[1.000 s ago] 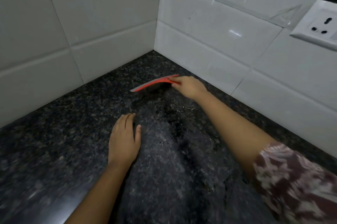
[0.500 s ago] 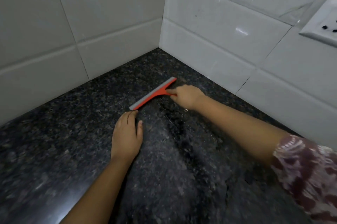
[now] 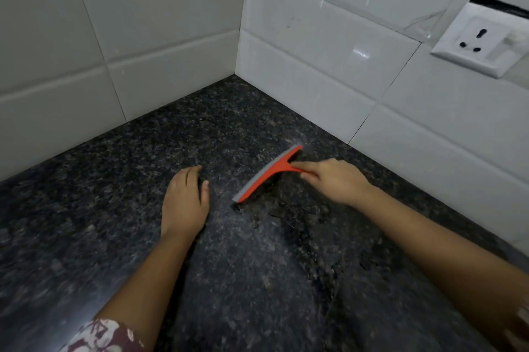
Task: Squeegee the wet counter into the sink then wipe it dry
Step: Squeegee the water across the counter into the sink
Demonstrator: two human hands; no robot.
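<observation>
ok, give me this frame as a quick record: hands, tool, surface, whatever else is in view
left hand: flat on the counter, fingers straight, holds nothing
right hand: grips the squeegee by its handle
squeegee: red with grey blade, blade edge down on the counter, apart from the left hand
counter: dark speckled stone, looks wet in patches on the near side of the blade
sink: not in view
walls: white tiles meeting in a corner; socket on the right wall
</observation>
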